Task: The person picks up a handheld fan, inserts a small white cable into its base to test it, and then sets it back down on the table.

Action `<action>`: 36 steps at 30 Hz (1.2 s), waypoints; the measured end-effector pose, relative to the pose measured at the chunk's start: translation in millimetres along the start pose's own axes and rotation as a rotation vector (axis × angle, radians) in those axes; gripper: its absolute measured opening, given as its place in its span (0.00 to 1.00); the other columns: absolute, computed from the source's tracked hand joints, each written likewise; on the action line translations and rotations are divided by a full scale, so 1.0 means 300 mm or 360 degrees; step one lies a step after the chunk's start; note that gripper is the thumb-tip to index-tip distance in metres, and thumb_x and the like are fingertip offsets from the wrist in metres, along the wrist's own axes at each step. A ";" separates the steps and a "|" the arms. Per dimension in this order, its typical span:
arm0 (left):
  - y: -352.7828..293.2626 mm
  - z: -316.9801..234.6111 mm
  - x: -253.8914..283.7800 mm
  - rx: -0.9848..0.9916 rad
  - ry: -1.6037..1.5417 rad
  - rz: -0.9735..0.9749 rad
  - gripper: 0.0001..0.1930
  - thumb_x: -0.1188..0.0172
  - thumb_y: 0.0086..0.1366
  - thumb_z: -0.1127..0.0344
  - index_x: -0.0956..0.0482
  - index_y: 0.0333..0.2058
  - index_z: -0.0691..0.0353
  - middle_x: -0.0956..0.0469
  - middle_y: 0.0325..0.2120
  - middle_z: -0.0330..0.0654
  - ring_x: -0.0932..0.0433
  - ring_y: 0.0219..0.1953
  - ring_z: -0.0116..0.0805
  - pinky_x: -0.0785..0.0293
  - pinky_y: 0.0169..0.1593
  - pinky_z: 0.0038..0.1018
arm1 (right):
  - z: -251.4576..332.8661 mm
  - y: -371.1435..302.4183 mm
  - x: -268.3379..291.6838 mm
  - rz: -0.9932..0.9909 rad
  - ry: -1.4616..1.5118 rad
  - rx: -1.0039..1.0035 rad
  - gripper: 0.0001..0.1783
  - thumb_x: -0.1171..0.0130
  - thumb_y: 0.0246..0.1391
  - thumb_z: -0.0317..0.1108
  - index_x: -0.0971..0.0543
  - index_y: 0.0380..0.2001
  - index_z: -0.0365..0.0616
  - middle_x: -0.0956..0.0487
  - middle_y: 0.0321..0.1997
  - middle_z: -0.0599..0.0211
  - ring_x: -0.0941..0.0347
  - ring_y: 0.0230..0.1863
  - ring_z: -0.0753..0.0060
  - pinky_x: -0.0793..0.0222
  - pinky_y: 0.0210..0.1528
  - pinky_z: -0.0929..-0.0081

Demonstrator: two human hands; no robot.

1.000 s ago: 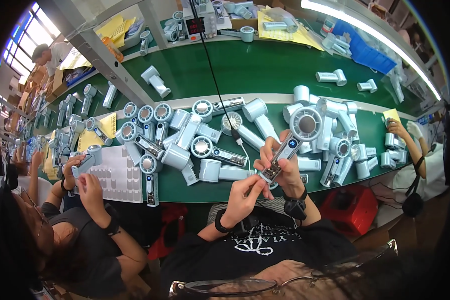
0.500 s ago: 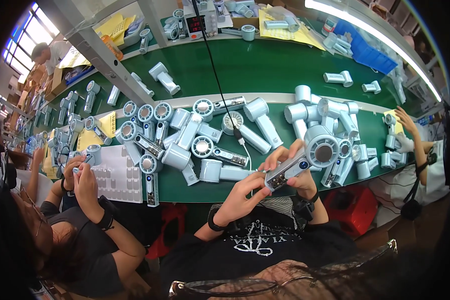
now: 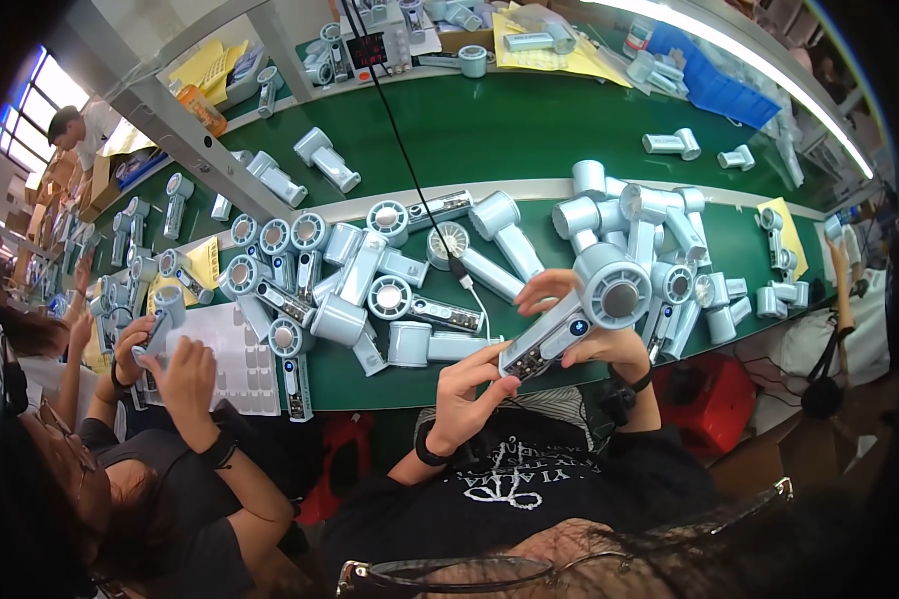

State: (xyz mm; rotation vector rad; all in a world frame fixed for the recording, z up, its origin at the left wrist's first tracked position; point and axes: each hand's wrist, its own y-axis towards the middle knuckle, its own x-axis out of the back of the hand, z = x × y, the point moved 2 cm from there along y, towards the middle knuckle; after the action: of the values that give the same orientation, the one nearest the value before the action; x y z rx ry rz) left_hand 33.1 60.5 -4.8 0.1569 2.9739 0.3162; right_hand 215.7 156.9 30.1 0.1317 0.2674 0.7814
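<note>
A pale blue handheld fan [image 3: 539,342] is held tilted over the bench's front edge, its round head [image 3: 617,297] up to the right. On its handle are a lit round blue display and a see-through window with parts inside. My left hand [image 3: 466,394] is closed on the lower end of the handle, thumb on the near side. My right hand [image 3: 609,346] cups the fan from behind, below its head; some of its fingers are raised beyond the handle. A white cable [image 3: 482,304] on a hanging black lead runs down toward my left hand; its end is hidden.
Many similar fans lie heaped on the green bench [image 3: 420,384], with a thick pile [image 3: 659,215] to the right. A metal post [image 3: 195,150] rises at left. A co-worker's hand [image 3: 185,384] works at left, beside a white sheet [image 3: 232,349]. A red stool [image 3: 704,404] stands below the bench.
The fan in my hands has shifted slightly left and nearer. My right hand's fingers have lifted away from the handle's far side. The co-worker at left has raised a hand off their fan.
</note>
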 end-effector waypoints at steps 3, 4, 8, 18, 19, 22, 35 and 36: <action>-0.003 -0.005 0.006 0.0038 -0.0056 -0.0042 0.07 0.36 0.55 0.75 0.22 0.21 0.71 0.22 0.44 0.55 0.21 0.37 0.36 0.29 0.41 0.24 | 0.032 -0.051 0.067 -0.0167 -0.0334 -0.0187 0.62 0.23 0.32 0.50 0.48 0.64 0.35 0.34 0.58 0.51 0.32 0.56 0.58 0.36 0.58 0.58; -0.004 -0.012 0.008 0.0021 -0.0061 -0.0056 0.07 0.37 0.55 0.75 0.22 0.21 0.71 0.22 0.44 0.55 0.21 0.37 0.36 0.29 0.41 0.23 | 0.055 -0.064 0.078 -0.0168 -0.0336 -0.0181 0.62 0.23 0.32 0.50 0.48 0.64 0.35 0.34 0.58 0.51 0.32 0.56 0.58 0.36 0.58 0.58; -0.007 -0.030 0.011 -0.0003 -0.0081 -0.0066 0.08 0.37 0.55 0.76 0.23 0.20 0.72 0.22 0.44 0.55 0.21 0.38 0.36 0.29 0.41 0.23 | 0.222 -0.090 0.085 -0.0436 -0.0466 0.0100 0.63 0.28 0.29 0.60 0.47 0.65 0.42 0.41 0.65 0.55 0.39 0.63 0.61 0.39 0.59 0.62; -0.048 -0.112 0.037 -0.0262 0.0561 -0.0087 0.05 0.39 0.55 0.78 0.26 0.24 0.72 0.24 0.45 0.56 0.22 0.40 0.45 0.28 0.42 0.27 | 0.343 0.034 -0.007 0.0262 -0.1533 0.0185 0.54 0.23 0.28 0.57 0.37 0.58 0.46 0.37 0.60 0.50 0.35 0.58 0.56 0.38 0.58 0.60; -0.053 -0.134 0.046 -0.0274 0.0577 -0.0112 0.05 0.39 0.55 0.78 0.26 0.24 0.72 0.24 0.45 0.56 0.22 0.40 0.45 0.28 0.42 0.27 | 0.337 0.031 -0.025 0.0285 -0.1531 0.0209 0.54 0.23 0.28 0.57 0.37 0.58 0.46 0.37 0.60 0.50 0.35 0.58 0.56 0.38 0.58 0.60; -0.063 -0.193 0.060 -0.0390 0.0565 -0.0008 0.04 0.41 0.56 0.77 0.27 0.26 0.71 0.25 0.43 0.51 0.23 0.42 0.45 0.28 0.42 0.28 | 0.324 -0.057 -0.070 0.0025 -0.1620 0.0454 0.45 0.22 0.27 0.47 0.32 0.50 0.45 0.34 0.57 0.50 0.33 0.54 0.56 0.34 0.53 0.63; -0.113 -0.241 0.177 -0.0508 0.1197 -0.0418 0.06 0.47 0.62 0.75 0.29 0.25 0.70 0.25 0.38 0.47 0.28 0.27 0.34 0.31 0.31 0.24 | 0.510 -0.283 -0.015 -0.1024 -0.1104 0.1670 0.44 0.35 0.45 0.45 0.45 0.61 0.42 0.36 0.52 0.42 0.30 0.44 0.58 0.29 0.52 0.49; -0.113 -0.240 0.181 -0.0498 0.1204 -0.0418 0.06 0.47 0.62 0.76 0.29 0.26 0.70 0.24 0.38 0.47 0.28 0.26 0.33 0.32 0.30 0.24 | 0.504 -0.281 -0.007 -0.0739 -0.0717 0.1725 0.45 0.34 0.44 0.44 0.45 0.62 0.42 0.36 0.52 0.42 0.29 0.45 0.57 0.29 0.52 0.49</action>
State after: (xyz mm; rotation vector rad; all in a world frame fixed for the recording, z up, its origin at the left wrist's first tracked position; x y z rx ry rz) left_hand -34.4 19.6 50.3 -0.4934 3.5319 0.9839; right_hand 314.6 93.3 157.3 1.2083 0.2530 0.0613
